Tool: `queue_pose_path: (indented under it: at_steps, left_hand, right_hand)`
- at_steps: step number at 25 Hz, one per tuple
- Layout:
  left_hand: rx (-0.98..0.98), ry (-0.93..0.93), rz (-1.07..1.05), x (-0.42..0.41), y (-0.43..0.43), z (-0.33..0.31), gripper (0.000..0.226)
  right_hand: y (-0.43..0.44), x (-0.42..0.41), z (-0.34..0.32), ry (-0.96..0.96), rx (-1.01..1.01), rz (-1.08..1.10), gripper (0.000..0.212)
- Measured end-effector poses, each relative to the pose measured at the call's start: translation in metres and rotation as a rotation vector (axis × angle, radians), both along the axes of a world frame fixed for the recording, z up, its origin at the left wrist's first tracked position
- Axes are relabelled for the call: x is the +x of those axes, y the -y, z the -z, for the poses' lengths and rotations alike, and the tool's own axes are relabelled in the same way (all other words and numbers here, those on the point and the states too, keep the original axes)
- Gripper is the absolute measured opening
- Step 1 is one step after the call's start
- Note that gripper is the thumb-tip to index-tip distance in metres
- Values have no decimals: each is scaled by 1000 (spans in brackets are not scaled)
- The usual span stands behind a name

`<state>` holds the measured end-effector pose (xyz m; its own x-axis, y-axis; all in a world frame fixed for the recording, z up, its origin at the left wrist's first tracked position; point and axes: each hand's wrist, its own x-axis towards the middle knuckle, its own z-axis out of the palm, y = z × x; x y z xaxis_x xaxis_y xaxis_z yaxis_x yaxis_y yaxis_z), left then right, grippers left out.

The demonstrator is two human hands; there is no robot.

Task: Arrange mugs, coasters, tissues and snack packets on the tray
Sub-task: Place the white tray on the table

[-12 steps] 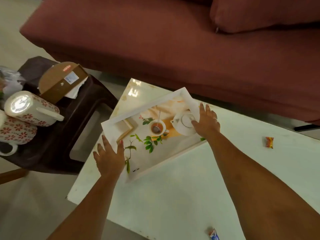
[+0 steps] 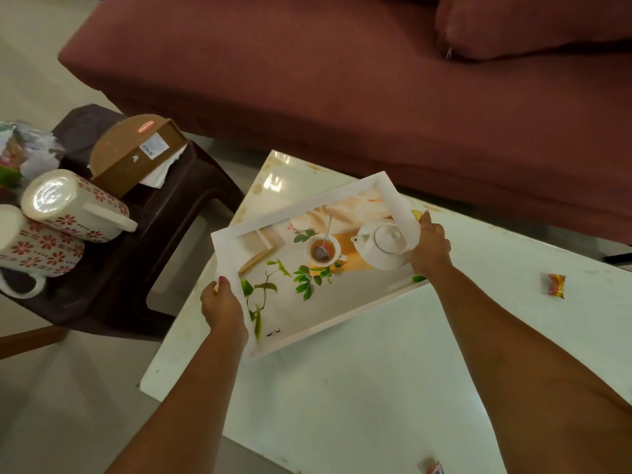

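Table — left hand, right hand grip tray by its short ends
Looks stiff, light, glossy — likely slippery; hold by rims

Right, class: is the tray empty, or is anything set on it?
Empty: the tray shows only its printed picture; both mugs sit on the stool.

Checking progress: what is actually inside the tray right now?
Nothing real lies in the tray: teapot, cup and leaves are only its printed picture. The left hand and right hand hold its short ends, covering bits of rim and print.
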<state>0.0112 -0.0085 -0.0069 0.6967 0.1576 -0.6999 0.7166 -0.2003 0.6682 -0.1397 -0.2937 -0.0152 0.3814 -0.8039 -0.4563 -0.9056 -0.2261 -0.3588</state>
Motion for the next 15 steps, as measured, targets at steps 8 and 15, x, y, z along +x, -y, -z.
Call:
queue_pose_path:
  at_steps: [8, 15]
  left_hand:
    - [11, 96, 102, 8, 11, -29, 41]
    - [143, 190, 340, -12, 29, -27, 48]
  right_hand:
    - [-59, -82, -24, 192, 144, 279, 83]
    - [-120, -154, -9, 245, 151, 515, 81]
